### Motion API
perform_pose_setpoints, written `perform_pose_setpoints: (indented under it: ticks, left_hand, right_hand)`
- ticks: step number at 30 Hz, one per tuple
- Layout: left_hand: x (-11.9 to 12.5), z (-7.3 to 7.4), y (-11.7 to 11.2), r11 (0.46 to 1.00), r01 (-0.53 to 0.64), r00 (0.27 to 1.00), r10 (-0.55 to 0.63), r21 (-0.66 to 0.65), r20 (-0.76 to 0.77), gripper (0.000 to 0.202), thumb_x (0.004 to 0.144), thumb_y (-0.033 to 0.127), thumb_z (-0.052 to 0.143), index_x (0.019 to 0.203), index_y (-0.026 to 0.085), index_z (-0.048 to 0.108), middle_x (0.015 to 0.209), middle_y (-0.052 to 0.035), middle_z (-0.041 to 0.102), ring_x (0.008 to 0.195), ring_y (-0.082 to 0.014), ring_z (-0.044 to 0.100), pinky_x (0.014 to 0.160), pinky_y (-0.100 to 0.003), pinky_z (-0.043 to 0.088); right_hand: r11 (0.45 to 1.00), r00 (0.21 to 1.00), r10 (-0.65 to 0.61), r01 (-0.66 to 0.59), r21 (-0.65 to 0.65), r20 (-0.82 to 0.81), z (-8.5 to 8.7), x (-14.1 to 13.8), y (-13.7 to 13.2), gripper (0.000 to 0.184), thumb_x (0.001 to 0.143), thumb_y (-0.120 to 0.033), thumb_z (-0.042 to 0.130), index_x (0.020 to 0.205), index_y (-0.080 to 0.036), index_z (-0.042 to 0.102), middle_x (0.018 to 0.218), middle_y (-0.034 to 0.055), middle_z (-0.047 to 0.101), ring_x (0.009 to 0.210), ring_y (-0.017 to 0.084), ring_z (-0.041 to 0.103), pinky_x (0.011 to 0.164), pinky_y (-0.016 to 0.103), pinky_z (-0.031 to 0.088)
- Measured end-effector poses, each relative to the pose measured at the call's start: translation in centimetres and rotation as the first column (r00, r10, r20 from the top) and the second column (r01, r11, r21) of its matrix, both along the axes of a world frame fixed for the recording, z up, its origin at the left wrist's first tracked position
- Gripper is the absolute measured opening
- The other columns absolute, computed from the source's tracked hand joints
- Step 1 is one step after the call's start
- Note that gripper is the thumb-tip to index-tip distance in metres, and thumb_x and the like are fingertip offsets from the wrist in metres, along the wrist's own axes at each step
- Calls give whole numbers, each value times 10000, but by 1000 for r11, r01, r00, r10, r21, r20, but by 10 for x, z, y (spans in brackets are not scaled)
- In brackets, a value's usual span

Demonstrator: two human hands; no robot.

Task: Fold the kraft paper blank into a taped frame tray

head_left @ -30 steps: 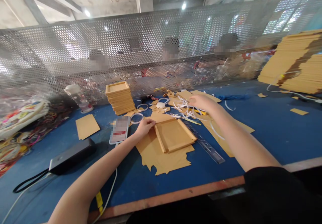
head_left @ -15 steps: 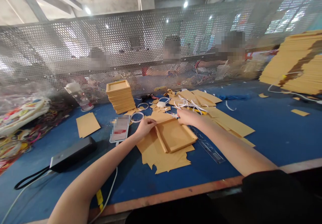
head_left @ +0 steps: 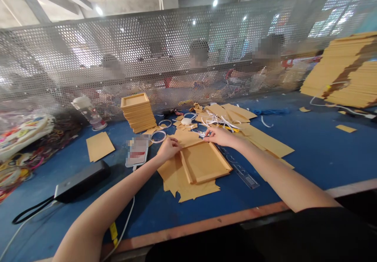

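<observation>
A shallow brown cardboard tray [head_left: 204,163] with folded-up walls lies at a slant in front of me, on top of loose brown cardboard sheets [head_left: 173,175]. My left hand [head_left: 169,149] is closed, its fingertips gripping the tray's far left corner. At the far wall, towards the right corner, my right hand [head_left: 219,136] has thumb and fingers pinched at the edge. A small white bit shows beside those fingertips; whether they touch it I cannot tell. Just beyond are clear rings [head_left: 158,136] and a white rounded object [head_left: 186,121].
Stacked finished trays [head_left: 137,112] stand back left, near a plastic cup [head_left: 90,112]. A phone [head_left: 138,151] and a black power bank [head_left: 82,181] with cables lie left. White strips [head_left: 225,122], a clear ruler [head_left: 244,175] and a tall cardboard pile [head_left: 341,71] are to the right.
The tray's near edge has come slightly towards me. My right hand has shifted a little left along the far wall, while my left hand keeps its corner. The view has moved slightly.
</observation>
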State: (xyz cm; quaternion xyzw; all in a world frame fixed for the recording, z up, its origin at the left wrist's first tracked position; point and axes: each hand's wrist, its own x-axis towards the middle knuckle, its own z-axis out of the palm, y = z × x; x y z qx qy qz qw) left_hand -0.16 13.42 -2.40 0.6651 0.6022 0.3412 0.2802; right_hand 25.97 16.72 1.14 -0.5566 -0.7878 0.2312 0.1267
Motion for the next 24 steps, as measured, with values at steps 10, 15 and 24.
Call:
perform_pose_setpoints:
  ticks: [10, 15, 24]
  left_hand:
    - [-5, 4, 3, 999, 32, 999, -32, -17, 16, 106, 618, 219, 754, 535, 194, 693, 972, -55, 648, 925, -218, 613, 883, -318, 497]
    - [-7, 3, 5, 999, 51, 998, -51, -5, 29, 98, 594, 231, 771, 543, 195, 695, 938, -55, 657, 927, -227, 614, 901, -326, 499]
    - [-8, 1, 5, 996, 83, 996, -84, 28, 40, 55, 642, 196, 721, 590, 180, 711, 929, -71, 652, 911, -214, 624, 875, -326, 507]
  right_hand:
    - [999, 998, 44, -43, 16, -49, -13, -2, 4, 171, 756, -306, 670, 652, -175, 703, 595, 39, 638, 587, 165, 549, 537, 290, 356]
    - [998, 989, 60, -61, -3, -134, -18, 0, 9, 77, 747, -252, 696, 749, -180, 724, 753, 55, 701, 689, 169, 594, 601, 280, 425]
    - [995, 961, 25, -51, -86, -277, -12, 14, 22, 381, 949, -403, 459, 1009, -138, 727, 852, 129, 734, 681, 154, 633, 601, 258, 482]
